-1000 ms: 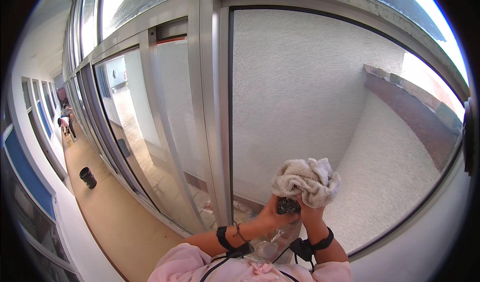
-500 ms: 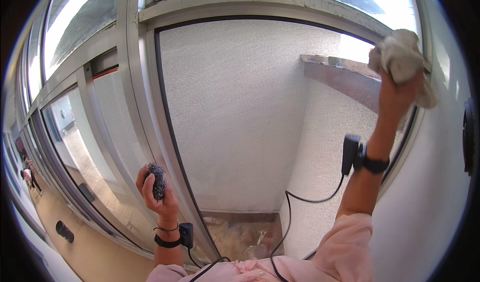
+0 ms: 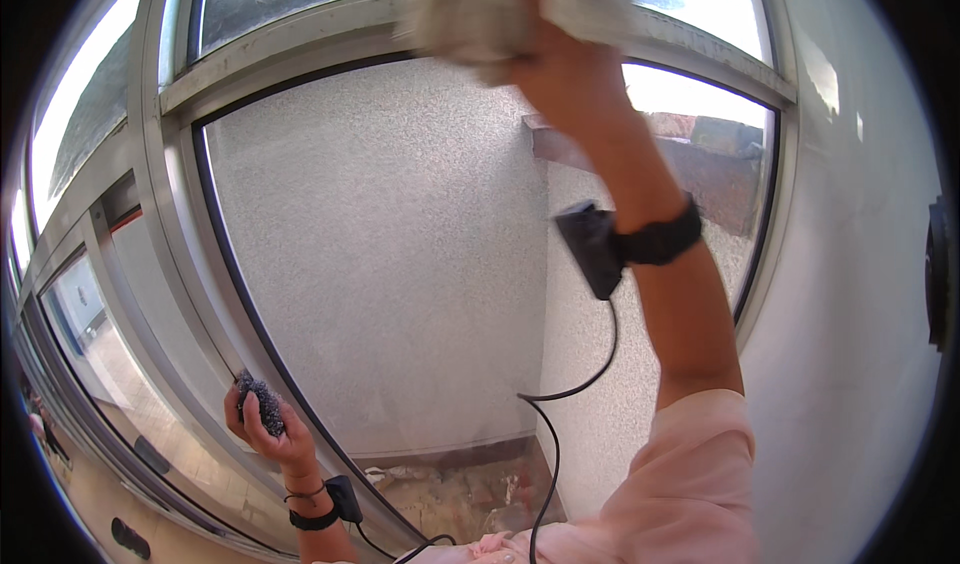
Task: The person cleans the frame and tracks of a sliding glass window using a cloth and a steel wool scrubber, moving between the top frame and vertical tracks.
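Since half a second ago the right hand [image 3: 560,69] has swung its cloth [image 3: 480,9] from the upper right corner of the pane across to the top middle, while the left hand [image 3: 265,429] has dropped lower along the frame.

The right fingers are clenched on the bunched, off-white cloth, pressing it against the top rail of the window frame [image 3: 300,49], partly blurred at the picture's edge. The left fingers [image 3: 240,409] curl round a small dark scouring pad [image 3: 262,404], held just beside the black seal at the pane's lower left.

A black cable [image 3: 560,404] hangs from the box strapped at the right wrist [image 3: 655,239]; at full stretch it could likely snag. The cloth looks crumpled, thick and soft, with loose folds that might slip from the grip.
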Demonstrator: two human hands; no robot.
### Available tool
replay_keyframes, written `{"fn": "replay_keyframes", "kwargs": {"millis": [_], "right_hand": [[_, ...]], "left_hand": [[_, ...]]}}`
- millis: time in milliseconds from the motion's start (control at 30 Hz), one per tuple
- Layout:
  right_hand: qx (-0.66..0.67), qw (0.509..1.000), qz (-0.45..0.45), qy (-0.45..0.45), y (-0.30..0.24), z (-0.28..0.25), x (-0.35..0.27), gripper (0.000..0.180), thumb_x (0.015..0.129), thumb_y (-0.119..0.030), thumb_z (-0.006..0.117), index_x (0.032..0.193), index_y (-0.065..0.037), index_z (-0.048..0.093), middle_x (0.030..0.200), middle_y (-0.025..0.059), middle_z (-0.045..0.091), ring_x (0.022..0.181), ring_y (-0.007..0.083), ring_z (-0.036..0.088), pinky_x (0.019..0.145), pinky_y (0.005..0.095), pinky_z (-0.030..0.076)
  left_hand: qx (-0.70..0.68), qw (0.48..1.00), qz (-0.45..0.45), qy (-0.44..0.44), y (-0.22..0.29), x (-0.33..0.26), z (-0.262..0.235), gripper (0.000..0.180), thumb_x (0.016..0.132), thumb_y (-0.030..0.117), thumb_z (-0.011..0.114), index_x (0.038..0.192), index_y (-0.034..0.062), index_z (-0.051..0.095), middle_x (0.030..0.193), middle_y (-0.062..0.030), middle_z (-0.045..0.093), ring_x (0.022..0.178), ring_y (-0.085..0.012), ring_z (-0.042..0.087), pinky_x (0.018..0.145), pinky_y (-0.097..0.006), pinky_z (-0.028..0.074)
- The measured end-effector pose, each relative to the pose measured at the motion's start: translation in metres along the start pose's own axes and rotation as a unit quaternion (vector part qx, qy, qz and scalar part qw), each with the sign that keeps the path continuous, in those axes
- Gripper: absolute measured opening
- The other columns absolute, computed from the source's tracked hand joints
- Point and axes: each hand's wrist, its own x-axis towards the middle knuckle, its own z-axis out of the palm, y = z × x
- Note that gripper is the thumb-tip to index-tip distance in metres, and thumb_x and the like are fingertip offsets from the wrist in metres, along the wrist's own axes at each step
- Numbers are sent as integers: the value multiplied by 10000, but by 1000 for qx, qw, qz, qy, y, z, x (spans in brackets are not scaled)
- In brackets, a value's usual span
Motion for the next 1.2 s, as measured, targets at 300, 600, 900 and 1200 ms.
{"fn": "replay_keyframes", "kwargs": {"millis": [300,600,900,1200], "right_hand": [[-54,938,333,81,192,-99,-51,415,684,-311,651,1006,-57,586,934,111,608,836,248,591,739,345,457],[167,984,-4,54,-48,25,28,434,651,-157,626,1069,-221,531,1068,47,527,1036,239,471,849,528,366],[47,994,90,33,194,-103,-83,412,697,-140,655,1069,-67,496,962,105,595,863,237,593,746,319,485],[20,958,281,53,163,-100,-85,490,678,-266,677,1046,-7,483,852,160,612,799,276,607,740,368,490]], "left_hand": [[19,1000,-8,-7,11,4,7,302,782,-9,531,1076,1,463,1146,-195,437,1045,-336,453,879,-399,413],[65,997,29,-21,-6,1,0,335,812,20,513,1137,21,433,1164,-194,408,1069,-338,436,865,-423,440],[92,995,29,-17,-8,-5,4,349,804,-1,531,1142,14,448,1171,-173,423,1072,-319,441,872,-412,434],[104,994,28,-5,-5,-1,7,351,797,10,532,1139,7,452,1165,-170,427,1064,-316,443,887,-400,402]]}}
